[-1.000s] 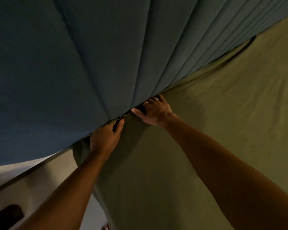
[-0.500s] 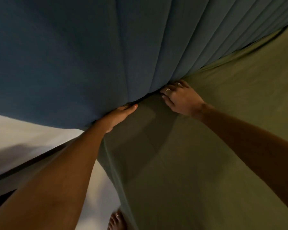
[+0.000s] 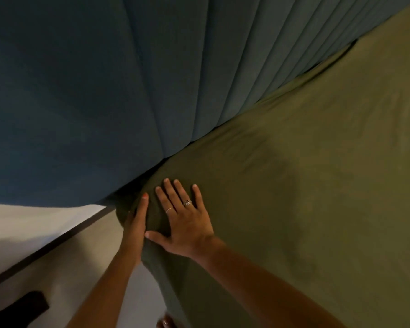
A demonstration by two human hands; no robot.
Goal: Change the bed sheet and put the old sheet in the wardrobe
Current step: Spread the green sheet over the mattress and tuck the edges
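Fingers (image 3: 175, 192) of right hand (image 3: 185, 223) flat on sheet (image 3: 305, 197) corner.

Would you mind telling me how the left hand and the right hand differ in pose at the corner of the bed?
The right hand lies flat on top of the olive sheet, fingers spread; the left hand lies edge-on against the side of the corner, fingers together. The right hand shows two rings; on the left hand only a painted nail shows. Both touch the sheet near the blue headboard with straight fingers.
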